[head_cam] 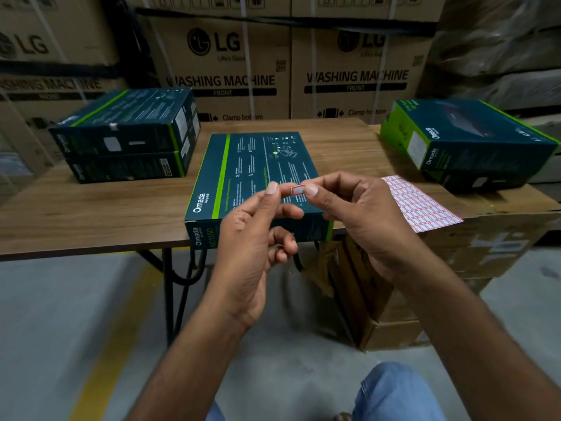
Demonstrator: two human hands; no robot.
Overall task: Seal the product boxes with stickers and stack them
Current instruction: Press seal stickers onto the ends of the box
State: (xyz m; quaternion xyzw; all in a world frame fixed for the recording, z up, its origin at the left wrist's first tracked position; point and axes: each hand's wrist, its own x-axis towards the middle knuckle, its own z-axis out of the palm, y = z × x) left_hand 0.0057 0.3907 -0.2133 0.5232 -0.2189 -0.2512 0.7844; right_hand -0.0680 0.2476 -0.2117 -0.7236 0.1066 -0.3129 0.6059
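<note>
Cartons (230,65): brown, printed "LG Washing Machine", fill the top of the frame behind everything.
Floor (60,314): grey with a yellow line at lower left; a knee in blue jeans (394,390) shows at the bottom edge.
Table (91,214): wood-grain top across the middle of the frame, on dark legs.
Right stack (473,138): two dark teal and green boxes at upper right, the top one turned askew.
Left stack (127,132): two boxes of the same kind at upper left.
Middle box (249,165): lies flat at centre, its near end at the table's front edge.
Left hand (252,247): raised over the middle box's near end, forefinger and thumb pinching the sticker's left side, the other fingers curled.
Right hand (361,214): beside it, fingertips pinching the sticker's right side.
Sheet (422,205): red-and-white labels in rows, lying flat right of centre, between the middle box and the right stack.
Sticker (297,189): small, red-bordered, held between both hands above the middle box.
</note>
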